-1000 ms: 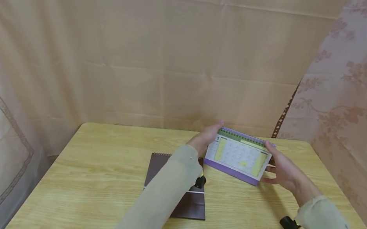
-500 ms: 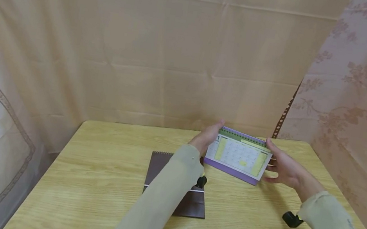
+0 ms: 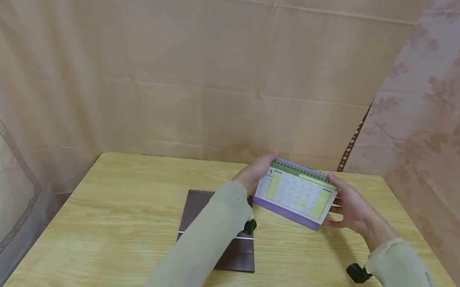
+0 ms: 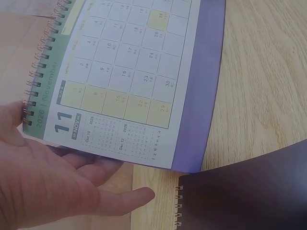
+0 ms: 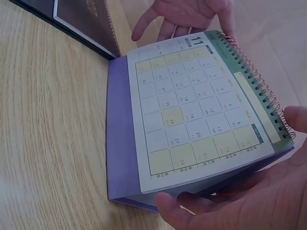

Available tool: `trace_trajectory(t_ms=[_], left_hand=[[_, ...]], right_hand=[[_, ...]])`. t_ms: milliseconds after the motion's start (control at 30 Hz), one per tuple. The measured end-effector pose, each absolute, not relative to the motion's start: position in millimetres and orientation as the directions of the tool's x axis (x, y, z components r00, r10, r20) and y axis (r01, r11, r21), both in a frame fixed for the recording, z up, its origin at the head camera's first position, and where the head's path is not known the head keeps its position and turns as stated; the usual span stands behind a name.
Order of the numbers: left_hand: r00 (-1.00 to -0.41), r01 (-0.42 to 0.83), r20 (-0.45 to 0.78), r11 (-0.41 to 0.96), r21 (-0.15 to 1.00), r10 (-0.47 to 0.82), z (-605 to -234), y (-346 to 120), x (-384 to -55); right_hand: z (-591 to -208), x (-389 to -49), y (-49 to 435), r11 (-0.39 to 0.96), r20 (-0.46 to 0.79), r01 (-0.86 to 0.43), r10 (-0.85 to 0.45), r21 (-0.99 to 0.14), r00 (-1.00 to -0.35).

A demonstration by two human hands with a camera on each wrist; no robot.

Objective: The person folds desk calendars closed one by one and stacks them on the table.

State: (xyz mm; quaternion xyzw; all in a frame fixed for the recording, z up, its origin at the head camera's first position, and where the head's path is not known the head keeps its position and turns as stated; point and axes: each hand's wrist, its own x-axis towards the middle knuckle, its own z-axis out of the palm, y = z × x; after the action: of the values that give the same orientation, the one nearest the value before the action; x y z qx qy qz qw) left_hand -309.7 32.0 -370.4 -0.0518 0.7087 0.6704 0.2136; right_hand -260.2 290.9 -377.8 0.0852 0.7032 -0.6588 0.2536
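Observation:
A purple desk calendar (image 3: pixel 295 195) with a spiral-bound top stands tilted over the right part of the table, its page showing November 2026 in the left wrist view. My left hand (image 3: pixel 256 171) holds its left end, thumb at the spiral and some fingers behind the page. At the other end my right hand (image 3: pixel 356 209) grips it, thumb on the top corner and fingers around the back edge. In the right wrist view the calendar (image 5: pixel 192 110) shows its folded stand, with the right hand (image 5: pixel 259 191) at the near end.
A dark brown spiral-bound notebook (image 3: pixel 237 256) with a white band lies on the wooden table (image 3: pixel 125 217), partly hidden under my left forearm. Beige cloth (image 3: pixel 196 69) hangs behind the table, and a floral curtain (image 3: pixel 459 133) hangs on the right.
Both hands keep hold of the calendar with hardly any motion. The whole head view has shifted slightly.

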Motion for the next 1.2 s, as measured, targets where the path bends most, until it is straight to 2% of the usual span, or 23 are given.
trace_trajectory(t_ms=[467, 1200], left_hand=[[-0.91, -0.36, -0.37, 0.086, 0.929, 0.189, -369, 34, -309], [-0.908, -0.379, -0.384, 0.061, 0.923, 0.165, -372, 25, -310]], right_hand=[[-379, -261, 290, 0.012, -0.462, 0.47, -0.209, -0.882, -0.862], [-381, -264, 276, 0.022, -0.406, 0.409, -0.178, -0.912, -0.896]])
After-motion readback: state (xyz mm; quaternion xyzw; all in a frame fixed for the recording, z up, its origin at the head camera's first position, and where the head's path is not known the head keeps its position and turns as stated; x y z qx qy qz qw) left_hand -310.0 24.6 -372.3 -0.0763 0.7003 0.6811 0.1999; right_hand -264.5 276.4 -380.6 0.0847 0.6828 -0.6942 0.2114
